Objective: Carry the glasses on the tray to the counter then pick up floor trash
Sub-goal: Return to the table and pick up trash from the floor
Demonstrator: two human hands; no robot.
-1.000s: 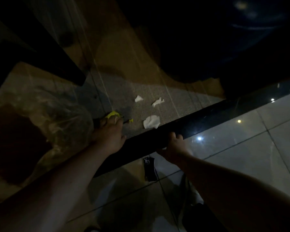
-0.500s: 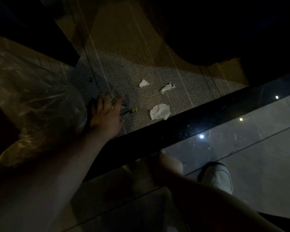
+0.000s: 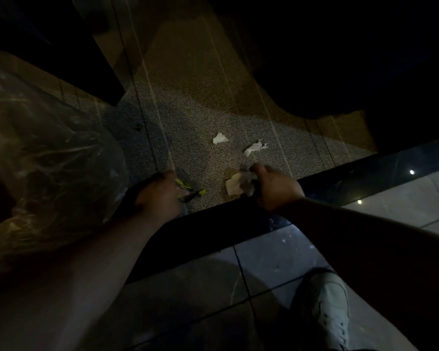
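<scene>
On the grey carpet (image 3: 188, 122) lie two small white paper scraps (image 3: 220, 138) (image 3: 254, 148). My right hand (image 3: 276, 187) is closed on a larger crumpled white tissue (image 3: 238, 184) near the carpet's front edge. My left hand (image 3: 160, 196) holds a yellow-green wrapper (image 3: 188, 190) and the mouth of a clear plastic trash bag (image 3: 48, 158) at the left. No glasses or tray are in view.
A glossy black threshold strip (image 3: 365, 171) separates the carpet from shiny floor tiles (image 3: 264, 262). My white shoe (image 3: 332, 307) stands on the tiles at the lower right. Dark furniture (image 3: 340, 59) looms beyond the carpet and at the upper left.
My right hand has reached forward from the tiles over the black strip and closed on the large tissue. My left hand stays on the wrapper and bag.
</scene>
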